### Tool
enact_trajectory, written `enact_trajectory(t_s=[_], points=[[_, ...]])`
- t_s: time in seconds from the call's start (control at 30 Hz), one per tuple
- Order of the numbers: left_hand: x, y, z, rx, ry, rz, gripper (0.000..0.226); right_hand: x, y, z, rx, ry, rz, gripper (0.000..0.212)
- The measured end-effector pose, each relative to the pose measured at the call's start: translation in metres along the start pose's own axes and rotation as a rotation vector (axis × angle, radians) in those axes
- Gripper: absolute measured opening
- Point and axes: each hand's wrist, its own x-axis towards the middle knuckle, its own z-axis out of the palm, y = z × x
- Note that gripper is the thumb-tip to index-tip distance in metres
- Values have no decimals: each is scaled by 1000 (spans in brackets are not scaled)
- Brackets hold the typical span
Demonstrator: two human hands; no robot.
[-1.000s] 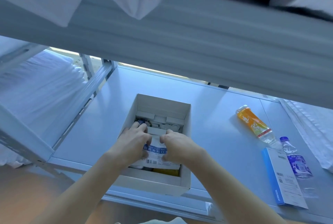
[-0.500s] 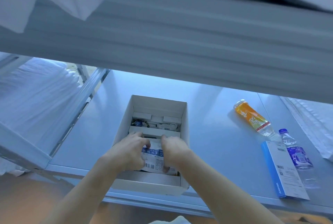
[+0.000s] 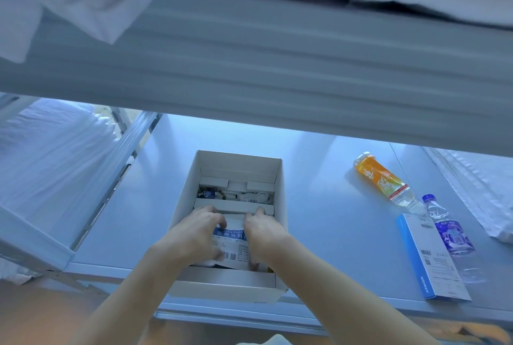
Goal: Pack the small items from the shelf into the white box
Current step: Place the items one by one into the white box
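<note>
- The white box (image 3: 280,200) sits open on the grey shelf (image 3: 327,222), near its front edge.
- Both hands are down inside the box, one at each side of a white packet with a blue band (image 3: 232,244) that lies flat in the near half.
- The left hand (image 3: 198,236) grips the packet's left edge, fingers curled over it, thumb tucked near the blue band.
- The right hand (image 3: 262,233) grips the right edge in the same way, its fingertips (image 3: 251,215) bent down at the packet's far corner.
- Beyond the hands a white cardboard divider (image 3: 236,207) crosses the box; behind it lie small items (image 3: 213,194), among them beads and a barcoded piece, too small to make out.
- To the right on the shelf, well apart from the box, an orange drink bottle (image 3: 381,178) lies on its side.
- Nearer the front a blue-edged white carton (image 3: 433,258) lies just beside a clear water bottle (image 3: 449,233).
- White cloth (image 3: 69,3) hangs over the upper shelf's edge.
</note>
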Motion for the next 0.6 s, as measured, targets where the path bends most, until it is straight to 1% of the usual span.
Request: enact_trajectory(t_s=[0.07,0.17,0.27,0.33,0.4,0.5,0.6], points=[[-2,1,-1,5,7,29,62,-6,1,2,-41,71,-40,66],[-6,3,-3,44,115,108,54,-20,3,3,-90,184,-153,49],[-12,6,-6,85,237,169,48,-33,13,4,-187,328,-253,41],[-15,9,-9,69,297,201,43,-39,25,3,-171,418,-284,37],[-18,13,-16,43,348,215,34,-45,41,-1,-70,489,-312,39],[-20,20,-27,-5,437,227,22,-54,69,-10,100,539,-302,50],[-16,35,-35,-36,498,254,27,-65,97,-10,222,565,-251,52]])
